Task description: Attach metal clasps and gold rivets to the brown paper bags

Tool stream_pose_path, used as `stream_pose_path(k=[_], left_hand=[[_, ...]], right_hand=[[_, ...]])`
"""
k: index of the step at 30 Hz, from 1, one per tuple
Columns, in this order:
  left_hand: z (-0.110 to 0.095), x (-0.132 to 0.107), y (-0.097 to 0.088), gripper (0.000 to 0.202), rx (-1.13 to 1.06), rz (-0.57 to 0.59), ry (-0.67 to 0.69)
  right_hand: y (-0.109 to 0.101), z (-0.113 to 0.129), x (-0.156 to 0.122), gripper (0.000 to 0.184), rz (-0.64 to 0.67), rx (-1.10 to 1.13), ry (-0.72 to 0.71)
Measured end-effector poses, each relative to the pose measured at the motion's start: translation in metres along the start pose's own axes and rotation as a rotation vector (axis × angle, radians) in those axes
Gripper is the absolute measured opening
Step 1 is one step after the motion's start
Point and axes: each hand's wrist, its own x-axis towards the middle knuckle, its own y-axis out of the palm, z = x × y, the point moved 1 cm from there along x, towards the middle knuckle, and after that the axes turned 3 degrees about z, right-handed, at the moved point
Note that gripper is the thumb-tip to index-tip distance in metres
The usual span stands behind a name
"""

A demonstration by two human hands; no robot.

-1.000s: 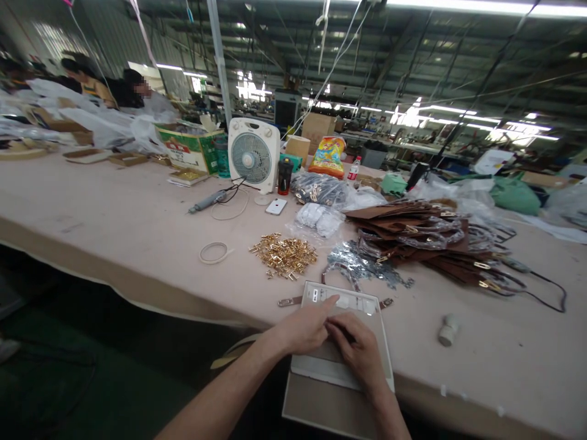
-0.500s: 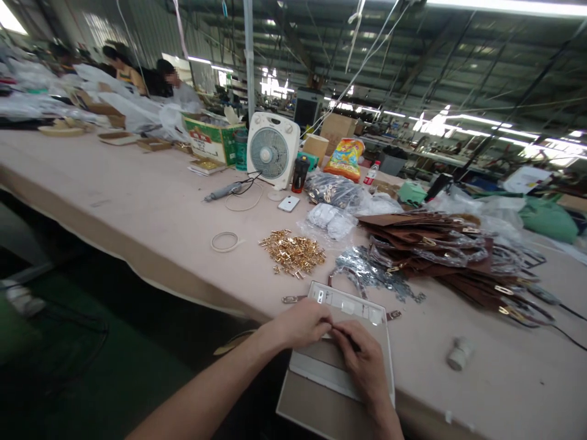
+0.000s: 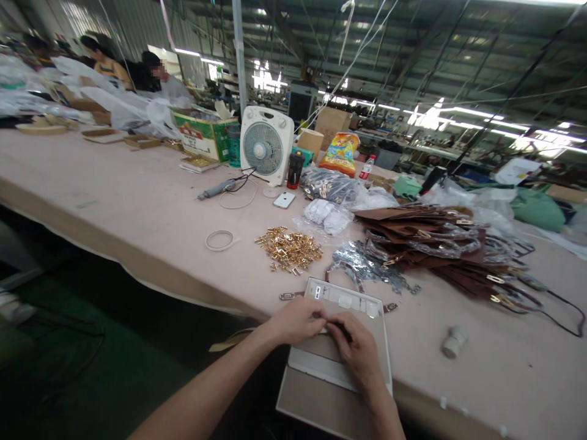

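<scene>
Both hands meet over the white tray [image 3: 342,360] that lies on the near edge of the bench [image 3: 137,208] and hangs a little over it. The step in hand looks like fine work on a small part: the left hand [image 3: 298,321] and the right hand [image 3: 360,354] pinch toward each other at the middle of the tray, fingertips touching. The grip of each hand is nearly closed, but what sits between the fingers is too small to tell. Behind the tray lies a pile of gold metal fittings [image 3: 290,249], and to the right of that pile a stack of brown leather pieces [image 3: 440,244]. The next move probably calls for steady, small finger pressure and no shifting of the tray.
</scene>
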Motion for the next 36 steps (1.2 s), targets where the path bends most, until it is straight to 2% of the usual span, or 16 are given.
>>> stream_pose_path(k=[6,10,12,14,16,18,22,28,31,36], left_hand=[[0.004,0.001,0.002,0.022,-0.075,0.037,-0.081],[0.012,0.007,0.009,0.023,-0.279,0.051,-0.208],[0.017,0.008,0.012,0.021,-0.381,0.039,-0.247],[0.021,0.007,0.013,0.020,-0.415,0.035,-0.230],[0.024,0.002,0.012,0.021,-0.407,0.039,-0.164],[0.026,-0.004,0.009,0.022,-0.369,0.040,-0.066],[0.026,-0.014,0.006,0.018,-0.233,0.013,0.132],[0.025,-0.014,0.005,0.013,-0.125,0.001,0.200],[0.026,-0.014,0.005,0.011,-0.107,0.001,0.227],[0.027,-0.013,0.005,0.010,-0.081,0.027,0.212]], right_hand=[[0.003,0.001,0.001,0.017,0.020,-0.028,0.013],[0.002,0.002,-0.003,0.017,-0.006,0.008,-0.006],[-0.001,-0.002,-0.010,0.016,-0.095,0.091,-0.001],[-0.007,-0.011,-0.018,0.014,-0.243,0.184,0.050],[-0.014,-0.022,-0.025,0.017,-0.387,0.251,0.129],[-0.018,-0.030,-0.024,0.023,-0.440,0.263,0.209],[-0.017,-0.025,0.006,0.030,-0.303,0.212,0.243],[0.005,-0.010,0.068,0.030,-0.134,0.084,0.154],[0.015,-0.014,0.079,0.029,-0.137,0.017,0.123],[0.025,-0.018,0.079,0.025,-0.156,-0.050,0.124]])
